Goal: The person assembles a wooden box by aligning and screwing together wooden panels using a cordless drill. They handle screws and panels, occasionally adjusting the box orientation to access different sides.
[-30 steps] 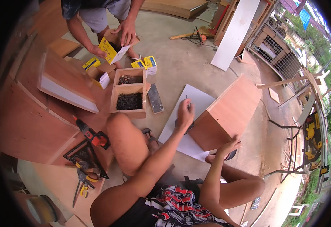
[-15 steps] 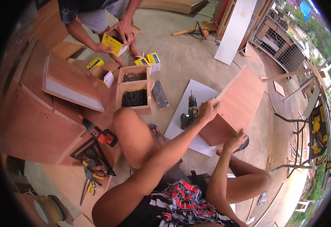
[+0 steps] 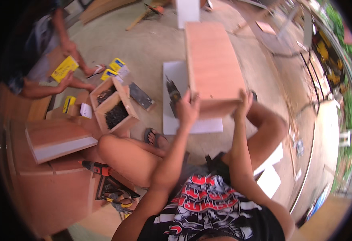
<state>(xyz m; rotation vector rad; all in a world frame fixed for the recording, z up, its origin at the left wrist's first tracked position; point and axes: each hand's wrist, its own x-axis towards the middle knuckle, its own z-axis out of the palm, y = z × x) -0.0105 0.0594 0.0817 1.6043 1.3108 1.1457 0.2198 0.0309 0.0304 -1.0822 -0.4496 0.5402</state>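
Between my hands is a long wooden box (image 3: pixel 214 60) with reddish plywood faces, its length pointing away from me. My left hand (image 3: pixel 189 107) grips its near left edge, fingers closed round it. At the near right corner, my right hand (image 3: pixel 243 103) holds the box with bent fingers. Under the near part of the box lies a white board (image 3: pixel 192 127). A dark cordless drill (image 3: pixel 172 93) rests on that board, just left of the box and beside my left hand. The underside of the box is hidden.
A divided wooden tray (image 3: pixel 123 124) holds dark screws; a dark flat plate (image 3: pixel 141 96) lies beside it. At far left a co-worker holds a yellow carton (image 3: pixel 65 69). An orange-black drill (image 3: pixel 97 168) and clamps (image 3: pixel 121 201) lie by my left leg. Plywood panels (image 3: pixel 59 188) cover the left.
The box has swung from slanting right to pointing straight away, with both hands still on it. The whole view has shifted too. The co-worker's carton now tilts the other way.
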